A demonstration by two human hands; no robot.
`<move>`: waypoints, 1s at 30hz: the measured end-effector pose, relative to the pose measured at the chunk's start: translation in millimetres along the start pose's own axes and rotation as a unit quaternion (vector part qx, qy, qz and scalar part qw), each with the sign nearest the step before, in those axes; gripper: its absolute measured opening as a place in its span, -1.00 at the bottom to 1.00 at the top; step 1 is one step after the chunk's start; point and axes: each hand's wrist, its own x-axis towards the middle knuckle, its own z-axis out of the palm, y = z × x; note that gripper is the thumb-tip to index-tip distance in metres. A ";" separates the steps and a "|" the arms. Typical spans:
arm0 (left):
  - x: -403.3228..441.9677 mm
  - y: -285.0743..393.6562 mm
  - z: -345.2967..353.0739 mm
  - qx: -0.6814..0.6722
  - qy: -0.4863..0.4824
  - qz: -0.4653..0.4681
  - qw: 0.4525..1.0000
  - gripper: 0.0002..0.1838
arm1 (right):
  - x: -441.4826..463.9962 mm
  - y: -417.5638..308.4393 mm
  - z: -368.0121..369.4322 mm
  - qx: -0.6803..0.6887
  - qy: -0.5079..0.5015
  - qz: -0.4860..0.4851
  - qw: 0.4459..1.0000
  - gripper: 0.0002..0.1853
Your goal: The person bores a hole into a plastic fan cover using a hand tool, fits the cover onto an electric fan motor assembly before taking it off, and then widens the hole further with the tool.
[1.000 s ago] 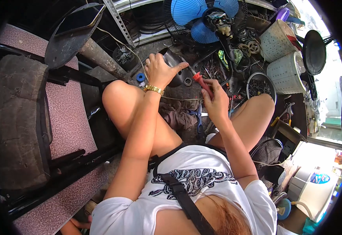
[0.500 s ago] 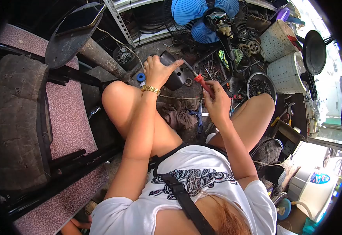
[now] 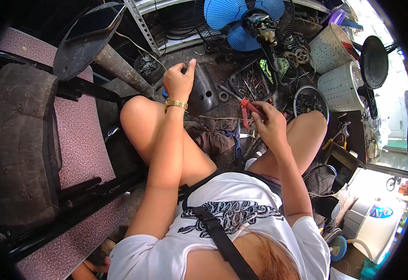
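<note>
My left hand (image 3: 179, 84), with a gold watch or bracelet at its wrist, is curled against the left side of a dark cylindrical cover (image 3: 204, 88). The thumb points up near the cover's far end, and two round holes show in its surface. My right hand (image 3: 271, 120) is closed around a red-handled tool (image 3: 250, 106); its thin dark shaft points up and left toward the cover. A second red strip hangs below the handle, and I cannot tell whether it belongs to the tool. Blue-handled scissors (image 3: 238, 140) lie on a brown cloth (image 3: 211, 137) between my knees.
A fan with blue blades (image 3: 243, 37) stands ahead. A metal bowl of small parts (image 3: 325, 100) and perforated white buckets (image 3: 341, 86) are at the right. A phone (image 3: 96, 23) rests on a round stand at the left. A small metal ring (image 3: 223, 97) lies beside the cover.
The cover has turned more upright, and my left hand has shifted left with its thumb now raised. My right hand has moved slightly right and down with the red-handled tool.
</note>
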 end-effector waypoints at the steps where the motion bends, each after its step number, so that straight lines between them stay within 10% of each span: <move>1: 0.1 2.2 -2.0 0.014 0.004 0.007 1.000 -0.41 | -1.4 -0.1 -3.1 0.003 -0.005 -0.010 1.000 -0.74; 30: -3.8 9.4 8.0 0.193 -0.216 0.077 0.954 -0.62 | -1.2 -10.0 4.9 -0.082 -0.110 -0.086 0.987 -0.74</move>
